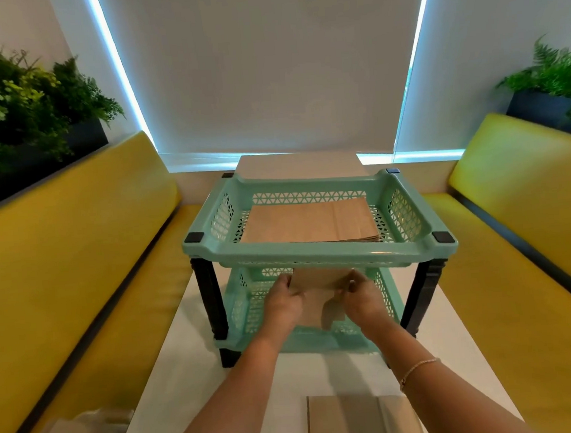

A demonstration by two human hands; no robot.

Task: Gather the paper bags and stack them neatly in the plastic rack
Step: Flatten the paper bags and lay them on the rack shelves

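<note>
both hands are gripping a flat brown paper bag [319,295] at the mouth of the lower tier of a mint-green two-tier plastic rack with black legs [321,258]; the left hand [284,303] is pinching the bag's left edge and the right hand [362,299] its right edge, fingers curled round it. the bag's long axis is running away from the person, its far end pointing into the lower basket. a stack of flat brown paper bags [307,223] is lying in the upper basket, long axis left to right. another flat brown bag [358,422] is lying on the white table [187,371] near the person.
</note>
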